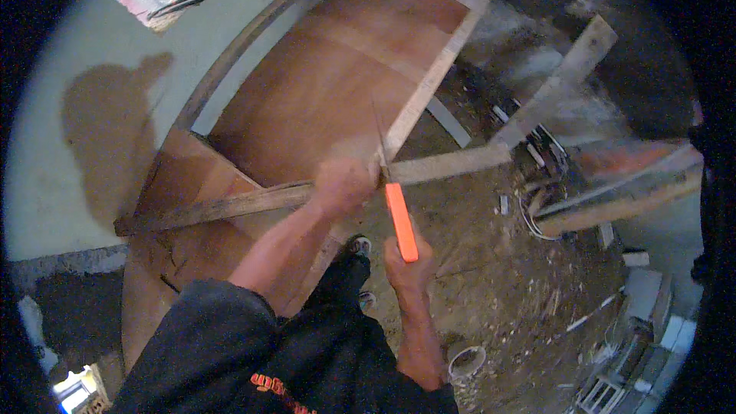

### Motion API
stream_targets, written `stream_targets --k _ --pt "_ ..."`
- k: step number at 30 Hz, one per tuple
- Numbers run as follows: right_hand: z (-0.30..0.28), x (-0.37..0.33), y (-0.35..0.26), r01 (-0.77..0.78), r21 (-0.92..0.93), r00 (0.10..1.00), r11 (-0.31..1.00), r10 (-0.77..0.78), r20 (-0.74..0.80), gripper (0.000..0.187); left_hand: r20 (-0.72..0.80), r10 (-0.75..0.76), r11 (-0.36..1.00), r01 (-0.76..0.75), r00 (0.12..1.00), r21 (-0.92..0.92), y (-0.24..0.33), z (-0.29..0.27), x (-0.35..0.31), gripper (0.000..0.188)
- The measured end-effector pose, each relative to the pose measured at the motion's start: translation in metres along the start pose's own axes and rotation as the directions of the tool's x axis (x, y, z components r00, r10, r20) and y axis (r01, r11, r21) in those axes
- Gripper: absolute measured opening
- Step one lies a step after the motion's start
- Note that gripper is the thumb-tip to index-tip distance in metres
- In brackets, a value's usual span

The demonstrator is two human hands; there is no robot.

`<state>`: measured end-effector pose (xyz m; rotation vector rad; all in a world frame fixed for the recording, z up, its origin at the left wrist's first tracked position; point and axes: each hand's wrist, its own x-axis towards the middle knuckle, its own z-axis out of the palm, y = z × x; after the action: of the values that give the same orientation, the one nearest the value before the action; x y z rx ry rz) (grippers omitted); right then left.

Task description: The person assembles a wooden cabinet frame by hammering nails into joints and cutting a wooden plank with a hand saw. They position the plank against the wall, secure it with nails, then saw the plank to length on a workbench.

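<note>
My right hand [409, 261] is closed round the bright orange handle [401, 222] of a handsaw. Its thin dark blade [381, 132] points away from me and is seen almost edge-on. The blade lies against the near end of a pale wooden strip [433, 77], where this crosses a long wooden board [452, 165]. Just left of the blade, my left hand [346, 186] grips the wood at that crossing; its fingers are blurred. Beneath the wood rests a large reddish-brown sheet [307, 100], with a curved strip [253, 31] along its far left.
A pale wall [46, 184] with a shadow stands at the left. Another plank [560, 80] slants up at the right. Scraps and debris litter the dirt floor [491, 284], and a ring-shaped object [466, 363] lies by my right forearm. Stacked items [644, 299] stand at the lower right.
</note>
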<state>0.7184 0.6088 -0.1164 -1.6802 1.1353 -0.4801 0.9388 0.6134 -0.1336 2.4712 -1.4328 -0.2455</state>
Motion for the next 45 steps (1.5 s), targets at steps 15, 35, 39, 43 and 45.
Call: stream_targets --k 15,35,39,43,45 --pt "-0.011 -0.001 -0.021 0.056 0.079 0.998 0.995 -0.058 0.031 0.025 0.033 -0.035 0.999 0.036 0.999 -0.034 -0.001 -0.001 0.008 0.046" --pt "-0.066 -0.134 0.002 0.062 -0.291 0.998 0.955 -0.058 0.021 0.037 0.143 -0.148 0.986 0.158 0.979 -0.06 -0.007 0.001 -0.019 0.058" --pt "-0.016 -0.048 0.045 0.1 -0.203 0.995 0.974 -0.095 0.034 0.031 0.251 -0.204 0.958 0.246 0.946 -0.149 -0.006 -0.002 -0.012 0.06" --pt "0.025 0.013 0.02 0.148 0.074 0.987 0.986 -0.142 -0.08 0.014 0.145 -0.187 0.977 0.199 0.971 -0.07 -0.007 -0.003 -0.002 0.059" --pt "0.018 0.003 0.004 0.175 0.137 0.984 0.975 -0.171 -0.04 0.014 0.123 -0.164 0.978 0.178 0.979 -0.108 -0.012 -0.003 -0.001 0.06"
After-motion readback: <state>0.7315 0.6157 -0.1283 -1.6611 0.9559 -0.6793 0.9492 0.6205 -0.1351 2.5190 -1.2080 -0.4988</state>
